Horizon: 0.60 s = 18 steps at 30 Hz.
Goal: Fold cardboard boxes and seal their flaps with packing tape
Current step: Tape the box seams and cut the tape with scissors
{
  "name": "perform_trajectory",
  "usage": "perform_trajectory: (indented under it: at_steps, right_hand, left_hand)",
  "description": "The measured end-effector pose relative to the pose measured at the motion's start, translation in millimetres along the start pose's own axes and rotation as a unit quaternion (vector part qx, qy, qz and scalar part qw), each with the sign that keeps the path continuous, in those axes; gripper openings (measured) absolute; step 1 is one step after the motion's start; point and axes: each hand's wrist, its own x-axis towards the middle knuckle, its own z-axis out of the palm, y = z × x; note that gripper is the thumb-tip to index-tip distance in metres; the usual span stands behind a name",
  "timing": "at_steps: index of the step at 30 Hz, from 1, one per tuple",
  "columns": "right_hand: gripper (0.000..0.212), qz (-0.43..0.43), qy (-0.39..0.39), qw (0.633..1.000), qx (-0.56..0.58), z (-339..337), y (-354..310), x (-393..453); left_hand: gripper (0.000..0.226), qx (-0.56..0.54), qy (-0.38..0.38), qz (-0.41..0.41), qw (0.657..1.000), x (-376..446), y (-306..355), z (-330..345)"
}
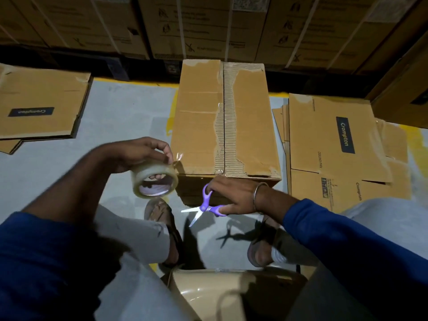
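A folded brown cardboard box (203, 117) stands upright on the grey floor in front of me, its two top flaps meeting along a centre seam with torn paper beside it. My left hand (139, 154) holds a roll of clear packing tape (154, 180) just left of the box's near corner, fingers through the core, a short tape end sticking up by the thumb. My right hand (234, 195) grips purple-handled scissors (205, 206) against the box's near face, blades open and pointing down-left.
Flattened cardboard boxes lie on the floor at the left (39, 107) and in a stack at the right (335, 144). Strapped cartons (208, 26) line the back. My sandalled feet (162, 218) and a beige chair seat (222, 293) are below.
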Motion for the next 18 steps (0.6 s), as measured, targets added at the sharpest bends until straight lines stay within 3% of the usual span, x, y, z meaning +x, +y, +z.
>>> perform_trajectory:
  at_steps: [4, 7, 11, 16, 18]
  right_hand:
    - [0.054, -0.001, -0.001, 1.0, -0.011, 12, 12, 6]
    - [0.061, 0.016, -0.006, 1.0, -0.023, 17, 24, 11]
    - [0.052, 0.071, -0.024, 0.997, 0.023, 13, 27, 8]
    - [0.04, 0.133, 0.033, 0.987, 0.08, -54, 6, -14]
    - [0.032, 0.188, 0.14, 0.968, 0.091, -81, 10, -31]
  left_hand:
    - [0.011, -0.078, -0.066, 0.002, 0.995, 20, -4, 3]
    - [0.013, -0.082, -0.062, 0.019, 0.995, 31, -2, 2]
    - [0.012, -0.091, -0.045, 0.028, 0.994, 37, -2, 3]
    - [0.011, -0.109, -0.007, 0.042, 0.993, 41, 0, -1]
    - [0.011, -0.125, 0.011, 0.057, 0.99, 45, 1, -3]
